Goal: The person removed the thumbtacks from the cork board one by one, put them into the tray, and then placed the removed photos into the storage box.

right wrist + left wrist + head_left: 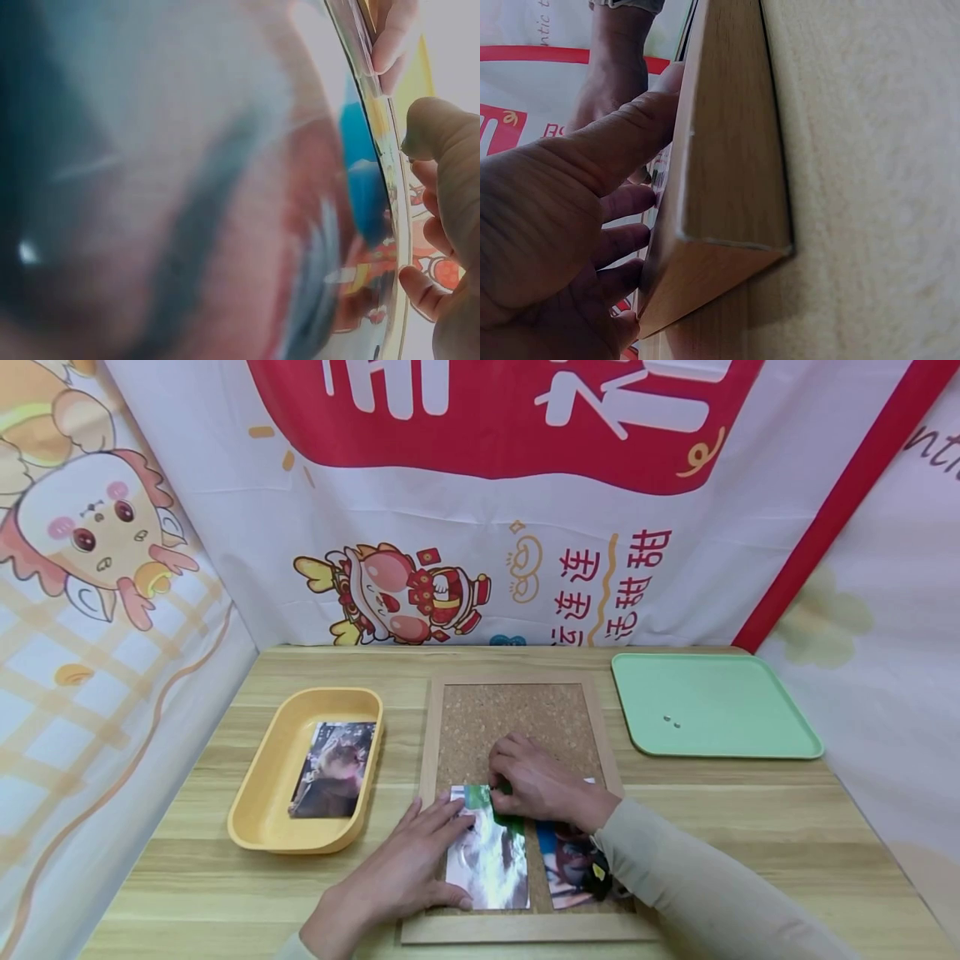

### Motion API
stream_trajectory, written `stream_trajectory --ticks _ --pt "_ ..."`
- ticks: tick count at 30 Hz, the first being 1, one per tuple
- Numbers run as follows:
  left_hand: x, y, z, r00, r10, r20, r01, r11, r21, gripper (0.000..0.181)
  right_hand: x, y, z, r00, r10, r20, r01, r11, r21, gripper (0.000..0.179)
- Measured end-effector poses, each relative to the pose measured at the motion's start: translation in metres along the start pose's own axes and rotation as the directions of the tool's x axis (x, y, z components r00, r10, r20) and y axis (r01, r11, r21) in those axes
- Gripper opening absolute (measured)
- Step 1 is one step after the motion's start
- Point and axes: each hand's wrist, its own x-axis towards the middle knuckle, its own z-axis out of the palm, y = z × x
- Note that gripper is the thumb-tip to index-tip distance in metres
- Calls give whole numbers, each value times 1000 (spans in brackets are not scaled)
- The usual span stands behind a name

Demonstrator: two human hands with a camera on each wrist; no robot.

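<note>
A glossy photo [491, 867] lies on the lower left of a wood-framed cork board [517, 714]. My left hand [411, 860] rests on its left edge with the fingers spread, thumb near the frame's lower rail. At the photo's top edge, my right hand [538, 781] pinches a small pin, mostly hidden under the thumb [435, 124] in the right wrist view. A second photo [564, 864] lies to the right on the cork, partly covered by my right wrist and sleeve. From the left wrist view, my left fingers [622, 240] reach over the frame's wooden edge [731, 135].
A yellow basin [243, 810] with a photo [337, 768] in it stands left of the board. To the right at the back is a light green tray [720, 702] with two small shiny pins [671, 721]. Printed cloth walls [247, 527] enclose the table's back and sides.
</note>
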Motion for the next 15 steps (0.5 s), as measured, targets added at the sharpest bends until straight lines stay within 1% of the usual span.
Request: stream_trajectory --ticks 10,15 --pt "0 0 0 1000 -1 2 1 1000 5 101 0 -4 -8 1000 3 28 -2 1000 -21 10" --pt "0 0 0 1000 -1 -1 1 1000 11 102 -2 -3 -13 999 3 35 -1 998 -67 11"
